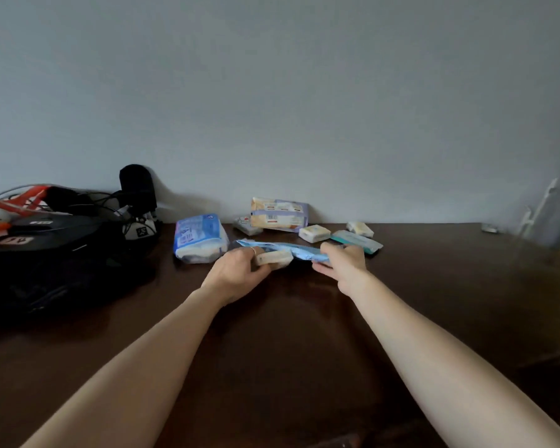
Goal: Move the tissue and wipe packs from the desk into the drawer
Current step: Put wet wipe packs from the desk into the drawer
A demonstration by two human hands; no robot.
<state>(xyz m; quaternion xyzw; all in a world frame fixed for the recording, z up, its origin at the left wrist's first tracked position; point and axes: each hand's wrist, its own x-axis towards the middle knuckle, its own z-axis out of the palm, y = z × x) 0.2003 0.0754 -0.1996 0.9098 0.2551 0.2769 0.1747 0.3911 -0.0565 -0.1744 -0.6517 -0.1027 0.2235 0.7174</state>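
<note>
Several tissue and wipe packs lie near the back of the dark wooden desk [288, 334]. My left hand [236, 270] grips a small cream tissue pack [274, 258]. My right hand [345, 265] pinches the right end of a flat light-blue wipe pack [291, 248] that lies between both hands. A bulky blue-and-white pack [199, 237] stands to the left. A cream and lilac pack [278, 215] leans on the wall, with a small grey pack [246, 225] beside it. Two small cream packs [314, 233] [360, 228] and a teal pack [358, 241] lie to the right. No drawer is in view.
A black bag [52, 253] with cables, orange straps and a black microphone-like object [138, 189] fills the desk's left side. A small pale object [490, 227] lies at the far right by the wall. White rods [537, 208] stand in the right corner.
</note>
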